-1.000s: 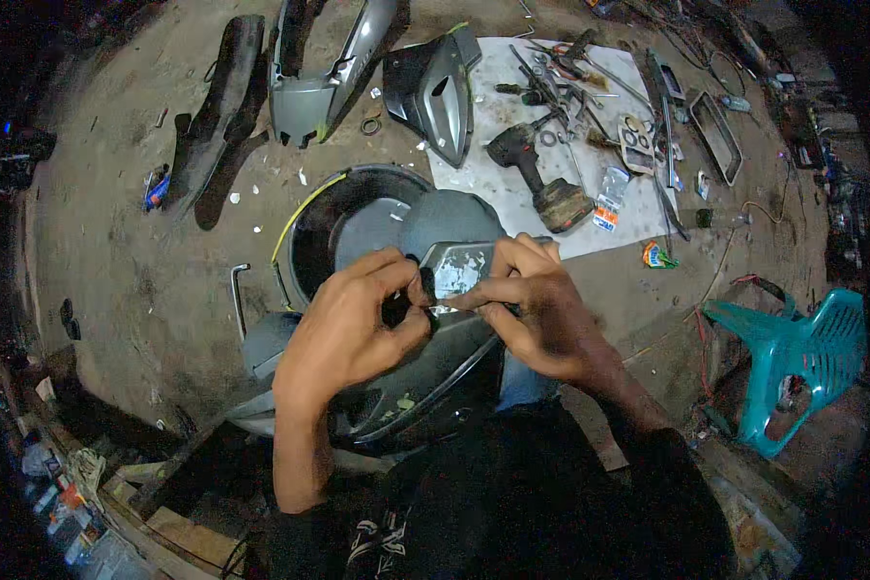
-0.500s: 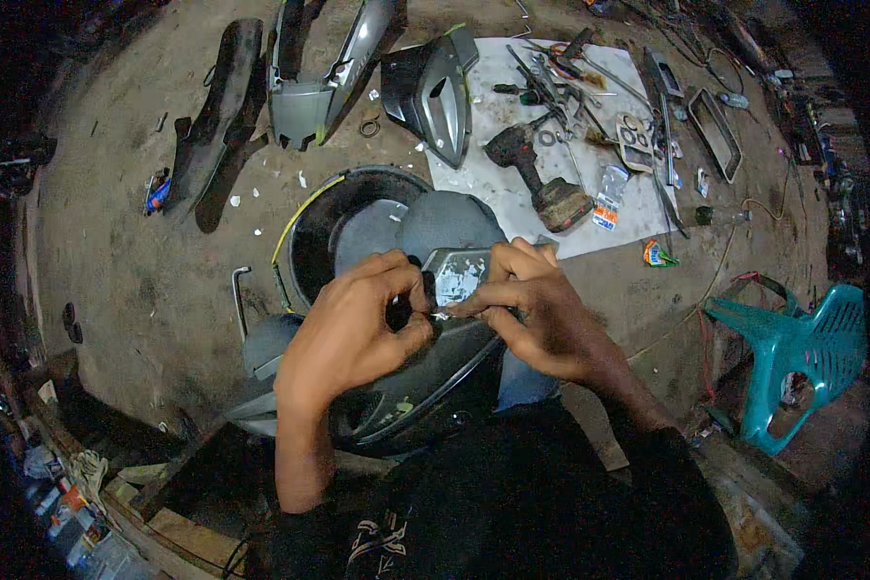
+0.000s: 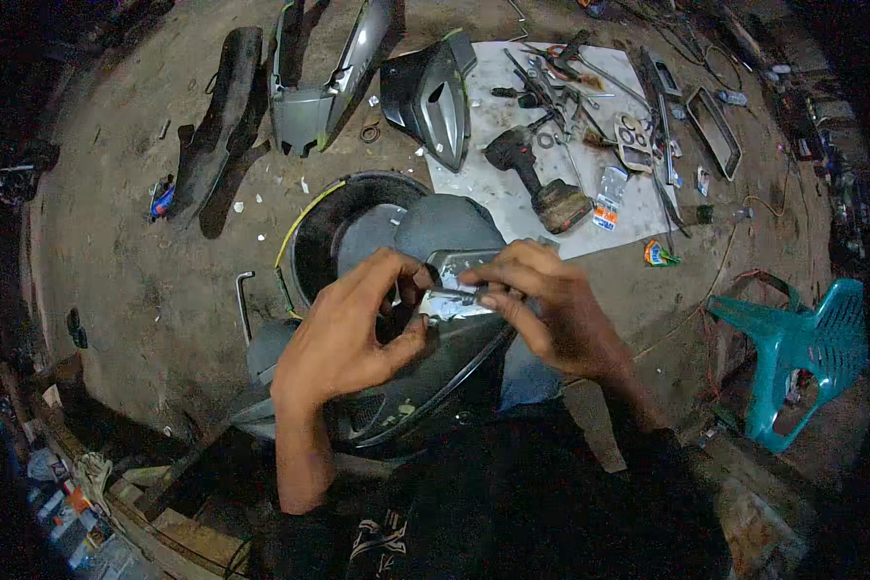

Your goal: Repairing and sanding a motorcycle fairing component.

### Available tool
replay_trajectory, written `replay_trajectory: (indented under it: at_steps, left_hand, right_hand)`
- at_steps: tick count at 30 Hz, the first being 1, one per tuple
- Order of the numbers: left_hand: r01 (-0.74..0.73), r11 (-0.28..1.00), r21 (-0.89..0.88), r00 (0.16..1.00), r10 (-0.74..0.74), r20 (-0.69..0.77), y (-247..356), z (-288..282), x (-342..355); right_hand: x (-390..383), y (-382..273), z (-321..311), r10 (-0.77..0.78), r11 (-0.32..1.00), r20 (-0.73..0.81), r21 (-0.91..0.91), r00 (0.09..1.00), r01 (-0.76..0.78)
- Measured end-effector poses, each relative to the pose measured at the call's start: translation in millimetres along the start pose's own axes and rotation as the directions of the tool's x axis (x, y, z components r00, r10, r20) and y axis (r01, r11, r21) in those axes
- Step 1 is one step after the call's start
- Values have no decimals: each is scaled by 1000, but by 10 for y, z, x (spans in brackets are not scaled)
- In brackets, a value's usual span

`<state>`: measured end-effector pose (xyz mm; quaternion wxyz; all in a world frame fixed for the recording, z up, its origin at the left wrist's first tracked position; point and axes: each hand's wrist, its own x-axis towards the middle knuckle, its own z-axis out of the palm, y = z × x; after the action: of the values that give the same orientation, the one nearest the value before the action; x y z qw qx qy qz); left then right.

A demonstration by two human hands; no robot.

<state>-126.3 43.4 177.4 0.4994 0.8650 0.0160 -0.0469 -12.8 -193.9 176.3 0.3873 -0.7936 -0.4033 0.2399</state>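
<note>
A dark grey vehicle body panel (image 3: 396, 387) lies across my lap, its upper end bearing a whitish, patchy area (image 3: 445, 307). My left hand (image 3: 343, 324) is closed on the panel's edge, thumb and fingers curled beside the pale patch. Over that patch my right hand (image 3: 551, 304) pinches a thin, dark, blade-like strip (image 3: 457, 294). The strip's left end reaches the fingertips of my left hand; whether they also hold it I cannot tell. My knee (image 3: 449, 222) shows just beyond the panel.
Behind the panel stands a round black tub (image 3: 304, 232) with a yellow-edged rim. A white sheet (image 3: 474, 198) carries a cordless drill (image 3: 541, 184) and several tools. More body panels (image 3: 314, 116) lie at the far left. A teal plastic chair (image 3: 768, 333) is at the right.
My right hand has shifted slightly, its fingers now lying over the pale patch. The thin strip shows more plainly between both hands. The left hand stays at the panel's edge.
</note>
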Motion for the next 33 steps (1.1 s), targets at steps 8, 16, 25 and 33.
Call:
replay_trajectory:
  at_steps: [8,16,25,33]
  left_hand:
    - [15,993,114,987,-33,159,155,29,41]
    - [-38,973,228,989,4,149,191,118,29]
    - [-30,965,259,988,-11,153,164,134,-1]
    - [17,996,87,1000,-17,9,116,-80,-56]
  right_hand:
    - [-18,6,144,82,994,-337,97,938,-52]
    - [18,42,306,-3,998,-442,61,897,33]
    - [13,86,324,8,993,-458,109,889,47]
    - [-15,40,204,25,986,-375,160,927,39]
